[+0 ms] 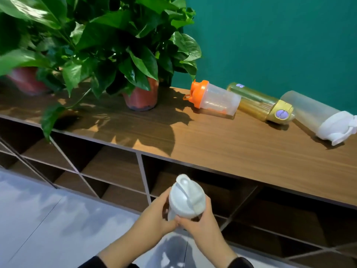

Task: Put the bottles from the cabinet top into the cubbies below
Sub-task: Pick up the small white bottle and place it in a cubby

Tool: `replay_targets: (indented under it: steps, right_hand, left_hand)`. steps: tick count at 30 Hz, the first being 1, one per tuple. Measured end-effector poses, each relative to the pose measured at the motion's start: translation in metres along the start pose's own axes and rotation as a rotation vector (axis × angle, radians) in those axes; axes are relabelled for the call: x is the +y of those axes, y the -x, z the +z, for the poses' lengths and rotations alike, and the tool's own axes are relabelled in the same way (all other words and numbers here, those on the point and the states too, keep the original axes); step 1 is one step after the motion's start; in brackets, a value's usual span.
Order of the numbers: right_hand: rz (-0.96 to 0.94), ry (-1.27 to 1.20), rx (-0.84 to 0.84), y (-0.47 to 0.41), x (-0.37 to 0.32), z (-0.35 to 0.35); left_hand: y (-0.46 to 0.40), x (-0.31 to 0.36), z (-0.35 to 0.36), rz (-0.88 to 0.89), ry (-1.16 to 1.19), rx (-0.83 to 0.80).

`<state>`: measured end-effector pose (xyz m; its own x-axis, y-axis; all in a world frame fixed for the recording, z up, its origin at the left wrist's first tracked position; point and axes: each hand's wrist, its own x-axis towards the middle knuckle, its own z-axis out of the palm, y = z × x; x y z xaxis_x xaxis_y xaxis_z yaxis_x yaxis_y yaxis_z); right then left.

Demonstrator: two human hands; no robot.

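Note:
Both my hands hold a white-lidded bottle [185, 200] upright in front of the cubbies [114, 167], below the cabinet top [231, 147]. My left hand [154, 215] wraps its left side and my right hand [201, 223] its right side. Three bottles lie on their sides on the cabinet top: a clear one with an orange lid [212, 99], a yellow one with a purple button [260, 104], and a frosted one with a white lid [318, 117] at the right edge of view.
Two potted plants in red pots [142, 95] stand on the left of the cabinet top, with leaves hanging over its front edge. A green wall [270, 35] rises behind. Grey floor tiles [48, 219] lie at the lower left.

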<state>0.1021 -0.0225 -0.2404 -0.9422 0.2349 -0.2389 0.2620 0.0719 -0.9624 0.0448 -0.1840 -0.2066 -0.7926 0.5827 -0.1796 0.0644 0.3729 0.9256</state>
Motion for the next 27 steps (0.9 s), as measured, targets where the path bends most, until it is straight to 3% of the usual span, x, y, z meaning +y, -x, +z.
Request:
replay_targets:
  steps: [8,14,22,27]
  right_hand:
    - [0.134,0.131,-0.044,-0.082,0.017,0.027]
    - [0.092,0.155,0.027,-0.104,0.028,0.04]
    - [0.17,0.185,0.021,-0.124,0.037,0.045]
    - [0.231,0.438,-0.031,-0.101,0.03,0.031]
  left_hand:
    - [-0.056,-0.048,-0.014,-0.247,0.112,0.105]
    - [-0.08,-0.067,-0.015,-0.328,0.107,0.166]
    - [-0.096,-0.07,-0.015,-0.387,0.107,0.158]
    - [-0.077,-0.051,-0.012,-0.48,0.013,0.169]
